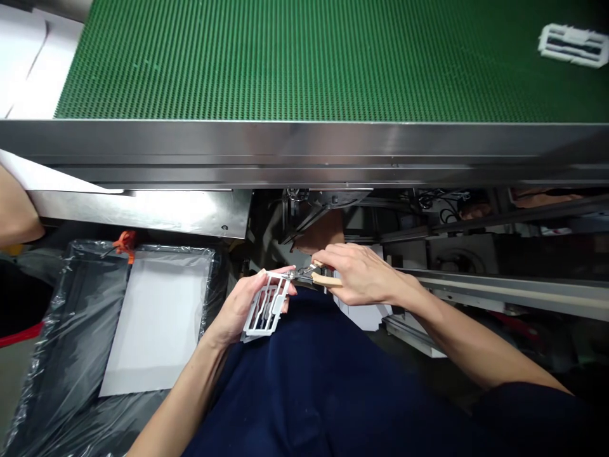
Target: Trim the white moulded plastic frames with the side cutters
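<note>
A white slotted plastic frame (268, 306) is gripped in my left hand (240, 306), tilted, in front of my dark blue clothing. What looks like a second frame's edge shows just beneath it. My right hand (364, 274) is closed around cutting pliers (323, 279) with pale handles, which stand somewhat apart. The jaws of the pliers meet the upper right corner of the frame, near my left fingertips. Whether the jaws are closed on the plastic is too small to tell.
A green ribbed conveyor belt (309, 60) with a metal edge (304, 143) runs across the top. Another white slotted frame (574, 46) lies on it at far right. At left are a plastic-wrapped black tray (76, 330) holding a white sheet (152, 324), an orange-handled tool (125, 244) and another person's arm (16, 209).
</note>
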Demonstrator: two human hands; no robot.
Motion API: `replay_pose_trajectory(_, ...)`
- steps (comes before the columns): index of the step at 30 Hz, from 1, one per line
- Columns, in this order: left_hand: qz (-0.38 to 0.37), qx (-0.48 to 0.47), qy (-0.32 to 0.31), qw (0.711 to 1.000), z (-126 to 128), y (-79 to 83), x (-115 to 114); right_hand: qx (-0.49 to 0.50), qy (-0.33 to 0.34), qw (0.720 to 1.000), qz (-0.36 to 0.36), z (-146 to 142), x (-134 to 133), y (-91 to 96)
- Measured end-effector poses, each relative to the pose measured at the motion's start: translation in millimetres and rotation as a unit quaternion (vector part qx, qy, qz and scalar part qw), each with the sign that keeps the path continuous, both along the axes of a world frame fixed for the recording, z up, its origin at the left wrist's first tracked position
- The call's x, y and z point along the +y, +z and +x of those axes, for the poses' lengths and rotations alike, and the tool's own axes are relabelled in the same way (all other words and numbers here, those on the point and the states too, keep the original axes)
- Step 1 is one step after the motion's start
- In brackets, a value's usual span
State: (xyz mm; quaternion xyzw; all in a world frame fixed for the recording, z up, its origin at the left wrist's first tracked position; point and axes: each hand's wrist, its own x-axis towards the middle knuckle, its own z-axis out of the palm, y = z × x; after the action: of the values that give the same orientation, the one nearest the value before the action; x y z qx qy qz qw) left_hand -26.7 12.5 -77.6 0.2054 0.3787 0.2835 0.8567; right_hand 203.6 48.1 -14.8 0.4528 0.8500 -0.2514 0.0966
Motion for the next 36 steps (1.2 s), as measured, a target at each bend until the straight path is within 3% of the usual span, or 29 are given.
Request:
replay_pose_trajectory(14, 0.023, -0.011, -0.012, 1.000, -0.6, -0.9, -0.2, 0.017, -0.008, 1.000, 0.023, 1.4, 0.0, -2.0)
replay_pose_trajectory(17, 0.009, -0.016, 0.009, 1.000, 2.5, 0.5, 0.9, 0.069, -0.073, 0.995, -0.001, 0.3, -1.1, -6.0)
replay_pose_trajectory(20, 0.011, 0.002, 0.049, 0.999, 7.2, 1.9, 5.2, 0.149, -0.221, 0.963, -0.042, -8.0, -5.8, -13.9)
replay_pose_trajectory(23, 0.026, 0.063, 0.086, 0.994, 15.5, 3.0, 12.6, 0.234, -0.334, 0.906, -0.111, -25.5, -16.3, -25.4)
replay_pose_trajectory(26, 0.051, 0.173, 0.114, 0.977, 25.6, 4.6, 20.3, 0.347, -0.355, 0.830, -0.254, -43.1, -28.4, -39.3)
replay_pose_trajectory(28, 0.059, 0.216, 0.116, 0.968, 30.3, 6.2, 24.6, 0.427, -0.366, 0.754, -0.340, -48.3, -33.4, -49.1)
replay_pose_trajectory(33, 0.020, 0.179, 0.112, 0.977, 24.6, 7.7, 35.4, 0.576, -0.368, 0.534, -0.497, -36.2, -34.0, -70.8)
replay_pose_trajectory(36, -0.049, 0.180, 0.127, 0.974, 14.2, 3.0, 41.5, 0.606, -0.370, 0.436, -0.553, -27.7, -33.3, -78.7)
